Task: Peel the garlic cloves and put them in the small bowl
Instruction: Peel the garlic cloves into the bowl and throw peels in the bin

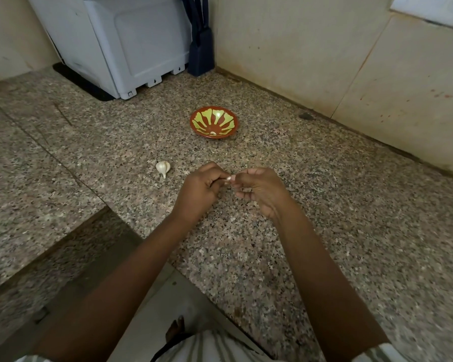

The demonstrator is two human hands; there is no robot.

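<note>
Pinching one garlic clove (pixel 228 179), left hand (pixel 202 190) and right hand (pixel 259 191) meet; garlic bulb (pixel 163 168) lies stem tip toward the person.

A home kitchen, by the look of it: a speckled granite desk (pixel 272 158) runs into a corner of stained beige wall tiles (pixel 298 48). A white plastic appliance (pixel 120 40) stands on a black mat (pixel 84 84), and a garlic bulb (pixel 163 167) lies near a painted bowl (pixel 214 118). Below the desk's edge, a bare foot (pixel 175 330) stands on floor tiles (pixel 154 296).
</note>
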